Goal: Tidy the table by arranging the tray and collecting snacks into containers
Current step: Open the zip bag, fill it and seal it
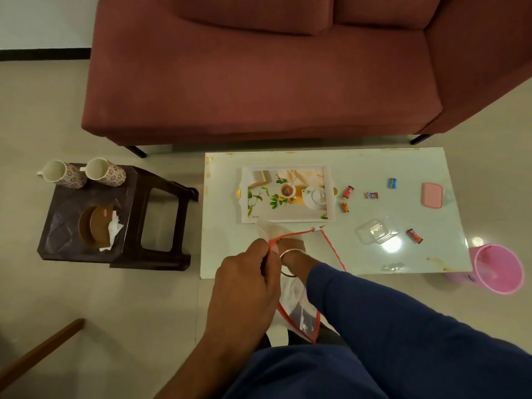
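Tray (pixel 288 194), printed with a teapot and cup, lies flat on the white worktop (pixel 403 162), at its left part. To its right, wrapped snacks (pixel 347 192) lie scattered, well apart from each other, with a clear container (pixel 376 230) and a pink lid (pixel 432 195) among them. Left hand (pixel 244 283) pinches the red-edged rim of a clear zip bag (pixel 299 309) at the near worktop edge. Right hand (pixel 288 249), with a bangle, reaches into the bag mouth; whether its fingers are curled or straight, I cannot tell. A pink bucket (pixel 498 269) stands on the floor at right.
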